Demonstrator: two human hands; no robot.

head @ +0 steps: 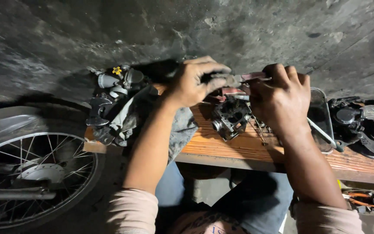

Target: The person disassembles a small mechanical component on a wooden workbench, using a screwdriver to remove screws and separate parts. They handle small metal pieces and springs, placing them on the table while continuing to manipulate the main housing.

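Rough grey concrete fills the background, and across it runs a worn orange wooden bench [239, 145] where the work sits. Held just above the bench, between the two hands, is a small dark metal part [232, 80], grimy and dull, with a reddish strip showing at its right end; its exact shape is hard to make out under the fingers. The left hand [193, 82] curls around its left end, thumb and fingers closed in a pinch on it. The right hand [280, 97] is closed in a loose fist over the right end, knuckles up, gripping the part from that side. Directly below, resting on the bench, is a carburettor [230, 117], grey cast metal with an open round bore and oily stains. A thin metal rod [321, 132] slants down to the right past the right wrist. Left of the carburettor lies a dirty grey rag [180, 128], and beyond it a heap of engine parts [113, 99], one with a small yellow knob [117, 70]. On the right end of the bench stands a dark engine casing [364, 125]. A spoked motorcycle wheel [33, 173] stands at the lower left.
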